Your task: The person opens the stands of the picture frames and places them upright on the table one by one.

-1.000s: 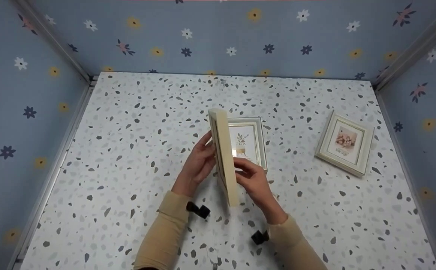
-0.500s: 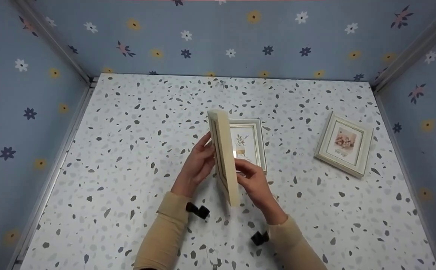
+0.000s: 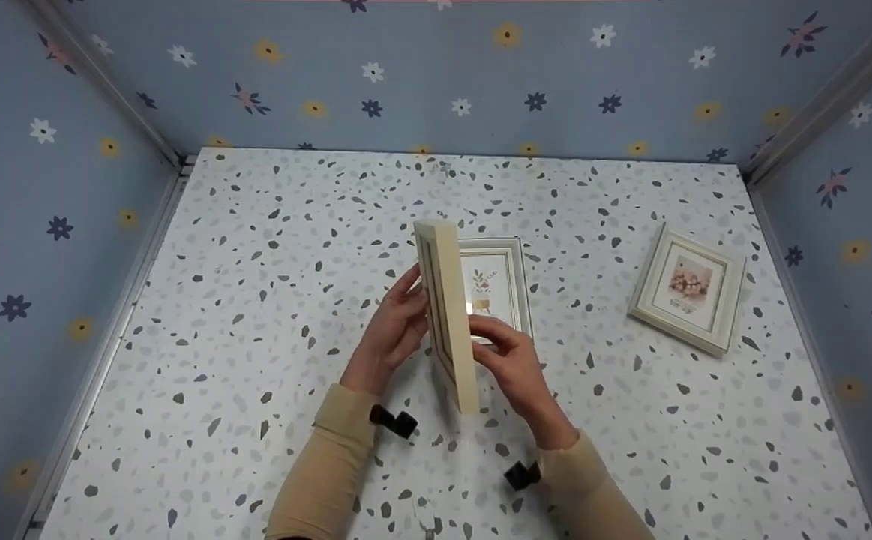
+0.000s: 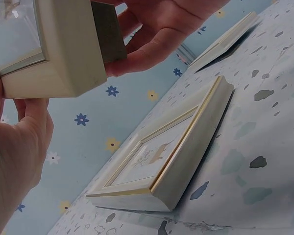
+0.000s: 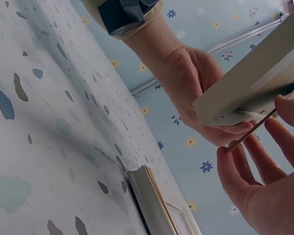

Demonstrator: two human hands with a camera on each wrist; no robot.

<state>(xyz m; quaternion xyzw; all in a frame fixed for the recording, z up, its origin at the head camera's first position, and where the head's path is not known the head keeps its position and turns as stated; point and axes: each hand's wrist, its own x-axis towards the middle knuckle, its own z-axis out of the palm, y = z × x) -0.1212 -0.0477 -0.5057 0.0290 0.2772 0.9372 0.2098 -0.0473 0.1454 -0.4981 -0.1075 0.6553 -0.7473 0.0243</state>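
Observation:
A cream picture frame (image 3: 456, 322) is held off the table, nearly edge-on to the head view. My left hand (image 3: 392, 326) grips it on the left, fingers under its lower rim in the left wrist view. On the other side, my right hand (image 3: 509, 367) pinches a thin dark panel (image 4: 109, 32) standing out from the frame's back. The right wrist view shows this panel edge-on between fingertips and thumb; whether it is a stand or a backing board, I cannot tell. A second picture frame (image 3: 522, 281) with a plant print lies face up beyond, partly hidden.
A third picture frame (image 3: 687, 289) with a pink flower print lies face up, turned at an angle, on the right of the speckled tabletop (image 3: 293, 225). Blue flowered walls (image 3: 436, 75) close in the back and both sides. Black wrist cameras (image 3: 404, 424) sit at the cuffs.
Both hands keep almost the same hold on the frame. The right hand and forearm shift very slightly; the frames on the table stay where they were.

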